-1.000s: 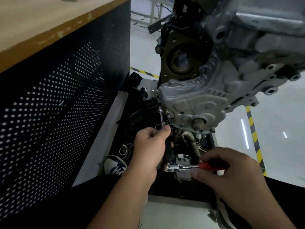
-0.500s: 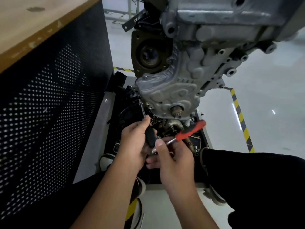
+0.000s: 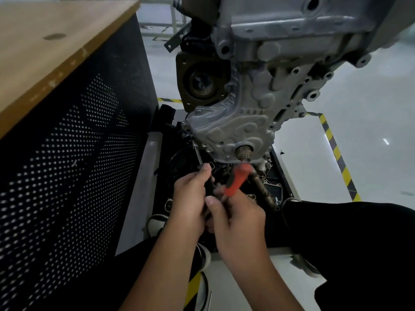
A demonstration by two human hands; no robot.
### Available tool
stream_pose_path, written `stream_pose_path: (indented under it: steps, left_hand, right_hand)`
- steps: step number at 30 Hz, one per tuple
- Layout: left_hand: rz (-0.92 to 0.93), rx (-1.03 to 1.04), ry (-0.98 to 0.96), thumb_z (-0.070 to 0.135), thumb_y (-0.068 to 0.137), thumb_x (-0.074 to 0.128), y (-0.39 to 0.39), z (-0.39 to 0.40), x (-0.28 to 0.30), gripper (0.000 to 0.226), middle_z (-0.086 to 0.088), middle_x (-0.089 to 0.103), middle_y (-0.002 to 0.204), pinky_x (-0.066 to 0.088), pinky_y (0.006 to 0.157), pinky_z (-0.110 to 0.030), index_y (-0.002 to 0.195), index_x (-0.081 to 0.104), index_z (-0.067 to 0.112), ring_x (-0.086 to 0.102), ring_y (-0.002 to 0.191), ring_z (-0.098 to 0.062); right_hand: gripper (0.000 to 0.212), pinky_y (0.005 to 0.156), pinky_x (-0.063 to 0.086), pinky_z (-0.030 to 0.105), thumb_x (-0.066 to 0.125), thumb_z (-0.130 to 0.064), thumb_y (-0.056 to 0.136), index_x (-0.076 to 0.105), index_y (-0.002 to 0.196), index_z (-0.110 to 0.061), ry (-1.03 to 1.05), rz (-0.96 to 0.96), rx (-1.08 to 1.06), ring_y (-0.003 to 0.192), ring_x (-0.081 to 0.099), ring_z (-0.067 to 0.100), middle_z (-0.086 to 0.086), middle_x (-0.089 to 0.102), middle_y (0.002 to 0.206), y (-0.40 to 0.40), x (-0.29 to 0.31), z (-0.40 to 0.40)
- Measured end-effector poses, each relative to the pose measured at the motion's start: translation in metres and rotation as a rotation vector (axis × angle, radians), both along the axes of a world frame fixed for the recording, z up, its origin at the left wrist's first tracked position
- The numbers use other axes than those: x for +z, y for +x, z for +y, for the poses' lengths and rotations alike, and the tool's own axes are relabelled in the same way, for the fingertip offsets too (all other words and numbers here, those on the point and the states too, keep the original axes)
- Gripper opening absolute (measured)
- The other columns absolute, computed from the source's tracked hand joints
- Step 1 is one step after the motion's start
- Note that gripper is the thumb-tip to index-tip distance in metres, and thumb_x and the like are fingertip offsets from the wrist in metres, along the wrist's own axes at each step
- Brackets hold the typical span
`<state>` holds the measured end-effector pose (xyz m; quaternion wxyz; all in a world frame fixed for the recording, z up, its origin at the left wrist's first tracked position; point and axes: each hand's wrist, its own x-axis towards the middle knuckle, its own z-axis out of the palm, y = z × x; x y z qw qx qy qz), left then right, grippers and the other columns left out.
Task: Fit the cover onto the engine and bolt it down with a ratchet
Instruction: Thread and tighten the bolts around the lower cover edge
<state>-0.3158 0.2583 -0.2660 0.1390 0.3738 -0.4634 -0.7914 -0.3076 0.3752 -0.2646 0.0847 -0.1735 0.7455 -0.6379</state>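
Cover (image 3: 226, 131) seated on the engine (image 3: 292, 41); left hand (image 3: 190, 198) grips the extension (image 3: 198, 154) at its lower-left edge while right hand (image 3: 238, 218), gripping the ratchet (image 3: 238, 178), has swung the handle upward, tightening.

Since a second ago the ratchet (image 3: 235, 184) has been swung from lying level, its red handle pointing right, to a steep tilt with the handle raised towards the cover (image 3: 233, 131). The right hand (image 3: 235, 221) has been brought in from the right until it touches the left hand (image 3: 190, 198). The view has been shifted, so more of the engine (image 3: 292, 41) is seen
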Motion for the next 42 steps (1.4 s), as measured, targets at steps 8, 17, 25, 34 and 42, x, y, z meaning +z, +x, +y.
stream_pose_path:
  steps: [8,17,25,34,42]
  left_hand:
    - [0.087,-0.130,0.032,0.038,0.090,0.072,0.002,-0.013,0.014,0.028,-0.013,0.072,0.075,0.036,0.032,-0.019,0.087,0.073,0.011,0.059,0.042,-0.014]
    - [0.035,-0.045,-0.100,0.028,0.092,0.071,-0.001,-0.009,0.000,0.033,-0.011,0.062,0.058,0.048,0.046,-0.028,0.061,0.069,0.016,0.057,0.045,-0.020]
    - [0.104,-0.263,0.097,0.041,0.097,0.062,0.003,-0.028,0.005,0.038,-0.018,0.071,0.084,0.020,0.033,-0.013,0.092,0.075,0.006,0.034,0.035,-0.006]
    - [0.075,-0.137,0.052,0.039,0.093,0.068,-0.001,-0.020,-0.001,0.041,-0.007,0.059,0.053,0.019,0.033,-0.015,0.080,0.064,0.001,0.031,0.030,-0.008]
    - [0.038,-0.136,0.118,0.033,0.091,0.071,-0.002,-0.026,0.001,0.028,-0.010,0.073,0.074,0.022,0.029,-0.014,0.086,0.071,0.006,0.032,0.029,-0.004]
  right_hand:
    - [0.032,0.035,0.046,0.019,0.065,-0.017,0.088,0.067,0.103,0.011,-1.043,-1.456,0.096,0.044,0.057,0.013,0.025,0.061,0.085,-0.011,0.023,0.004]
    - [0.019,0.048,0.057,0.034,0.068,-0.014,0.096,0.070,0.083,-0.028,0.005,-0.155,0.050,0.052,0.068,0.018,0.003,0.070,0.067,-0.004,0.005,-0.004]
    - [0.035,0.034,0.046,0.017,0.062,-0.018,0.092,0.062,0.104,0.015,-1.274,-1.526,0.006,0.039,0.057,0.010,0.024,0.061,0.068,-0.010,0.021,0.002]
    - [0.014,0.042,0.056,0.031,0.072,-0.014,0.090,0.072,0.104,-0.017,-0.354,-0.557,-0.009,0.048,0.066,0.018,0.009,0.075,0.076,-0.010,0.021,0.002]
    - [0.018,0.038,0.053,0.023,0.070,-0.011,0.086,0.073,0.085,0.007,-0.915,-1.269,-0.053,0.045,0.064,0.015,0.023,0.067,0.081,-0.001,0.012,-0.006]
